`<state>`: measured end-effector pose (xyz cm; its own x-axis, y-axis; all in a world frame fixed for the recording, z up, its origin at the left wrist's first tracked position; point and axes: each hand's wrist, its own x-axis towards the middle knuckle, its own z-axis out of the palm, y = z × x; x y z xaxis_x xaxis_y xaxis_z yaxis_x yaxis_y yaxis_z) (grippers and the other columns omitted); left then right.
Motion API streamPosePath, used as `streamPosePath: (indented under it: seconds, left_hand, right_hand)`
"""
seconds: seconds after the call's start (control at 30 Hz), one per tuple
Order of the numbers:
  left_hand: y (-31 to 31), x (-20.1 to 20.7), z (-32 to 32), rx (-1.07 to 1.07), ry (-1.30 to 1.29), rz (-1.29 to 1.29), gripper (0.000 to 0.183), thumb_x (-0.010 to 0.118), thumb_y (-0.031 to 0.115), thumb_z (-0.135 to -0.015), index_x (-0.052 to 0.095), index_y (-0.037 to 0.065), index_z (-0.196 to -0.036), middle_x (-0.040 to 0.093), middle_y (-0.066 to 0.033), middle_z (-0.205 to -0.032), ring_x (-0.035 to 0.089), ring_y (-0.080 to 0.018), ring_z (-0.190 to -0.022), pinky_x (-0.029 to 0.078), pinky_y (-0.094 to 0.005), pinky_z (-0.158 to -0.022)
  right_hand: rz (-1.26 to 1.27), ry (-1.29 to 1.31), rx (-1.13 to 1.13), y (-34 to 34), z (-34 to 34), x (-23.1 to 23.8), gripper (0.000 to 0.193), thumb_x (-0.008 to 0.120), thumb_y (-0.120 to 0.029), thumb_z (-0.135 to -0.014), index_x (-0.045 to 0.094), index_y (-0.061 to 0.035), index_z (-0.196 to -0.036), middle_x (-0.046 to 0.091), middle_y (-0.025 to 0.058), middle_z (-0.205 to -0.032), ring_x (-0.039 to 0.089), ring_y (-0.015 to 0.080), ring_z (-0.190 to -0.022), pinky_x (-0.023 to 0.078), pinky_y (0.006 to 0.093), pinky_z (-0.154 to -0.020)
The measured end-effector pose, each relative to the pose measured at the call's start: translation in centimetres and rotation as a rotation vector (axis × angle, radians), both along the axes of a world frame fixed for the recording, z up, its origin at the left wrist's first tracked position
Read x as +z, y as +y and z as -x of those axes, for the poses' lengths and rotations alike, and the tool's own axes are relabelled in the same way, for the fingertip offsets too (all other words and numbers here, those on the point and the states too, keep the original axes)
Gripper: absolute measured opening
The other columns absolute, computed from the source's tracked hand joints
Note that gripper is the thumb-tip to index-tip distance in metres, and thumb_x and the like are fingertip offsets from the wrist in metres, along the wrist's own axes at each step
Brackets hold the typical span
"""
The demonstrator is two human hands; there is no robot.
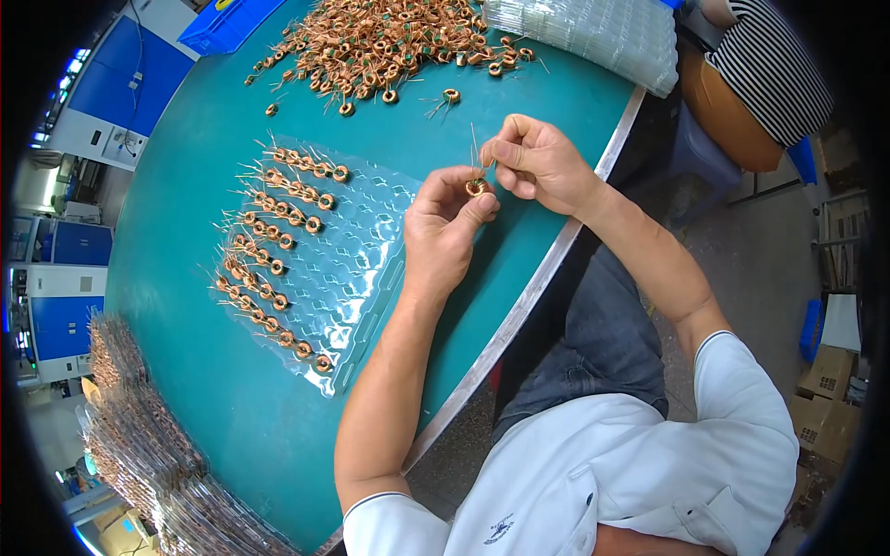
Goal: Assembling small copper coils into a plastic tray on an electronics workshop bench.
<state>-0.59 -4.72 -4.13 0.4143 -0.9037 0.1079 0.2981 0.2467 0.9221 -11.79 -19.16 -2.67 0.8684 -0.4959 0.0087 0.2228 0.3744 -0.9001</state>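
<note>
Sitting in left hand (441,230), the copper coil (476,183) meets right hand (540,167)

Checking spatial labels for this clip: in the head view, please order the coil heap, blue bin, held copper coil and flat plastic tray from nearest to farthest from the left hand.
1. Held copper coil: in the left hand.
2. Flat plastic tray: just to its left.
3. Coil heap: ahead, across the table.
4. Blue bin: upper left.
</note>
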Motion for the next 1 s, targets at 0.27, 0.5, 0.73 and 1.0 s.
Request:
streamPosePath:
  seconds: [0.27, 0.5, 0.73, 1.0]
  left_hand:
    - [-0.1, -0.1, 0.0, -0.014, 0.022, 0.003, 0.025, 0.067, -0.002, -0.087, 0.058, 0.001, -0.109, 0.063, -0.0048, -0.091, 0.061, -0.0122, -0.082, 0.052, -0.0258, -0.072]
    - [0.0, -0.5, 0.0, -0.026, -0.038, 0.002, 0.026, 0.069, -0.002, -0.086, 0.059, 0.000, -0.109, 0.065, -0.0063, -0.093, 0.062, -0.0121, -0.081, 0.053, -0.0261, -0.073]
    - [0.2, -0.2, 0.1, 0.007, -0.071, -0.015, 0.026, 0.068, -0.002, -0.086, 0.060, 0.000, -0.110, 0.065, -0.0051, -0.093, 0.062, -0.0108, -0.083, 0.052, -0.0248, -0.074]
    - [0.6, 0.4, 0.3, 0.062, -0.186, -0.047, 0.033, 0.067, -0.003, -0.085, 0.058, 0.000, -0.116, 0.064, -0.0040, -0.100, 0.062, -0.0108, -0.089, 0.051, -0.0248, -0.079]
  right_hand:
    - [-0.098, -0.045, -0.074, 0.9, -1.3, -0.3, 0.017, 0.056, -0.017, -0.098, 0.047, -0.0055, -0.089, 0.061, 0.0089, -0.079, 0.053, 0.0090, -0.049, 0.043, 0.0195, -0.040]
    - [-0.022, -0.110, -0.125, 0.8, -1.0, -0.4, 0.019, 0.056, -0.015, -0.098, 0.044, -0.0070, -0.086, 0.059, 0.0096, -0.074, 0.051, 0.0081, -0.046, 0.039, 0.0186, -0.034]
    - [0.003, -0.093, -0.194, 1.3, -0.8, -0.4, 0.017, 0.055, -0.014, -0.098, 0.045, -0.0073, -0.087, 0.059, 0.0093, -0.076, 0.052, 0.0074, -0.050, 0.041, 0.0190, -0.038]
    - [0.020, -0.076, -0.203, 1.4, -0.6, -0.5, 0.013, 0.055, -0.015, -0.098, 0.048, -0.0081, -0.089, 0.060, 0.0075, -0.078, 0.054, 0.0070, -0.054, 0.042, 0.0187, -0.040]
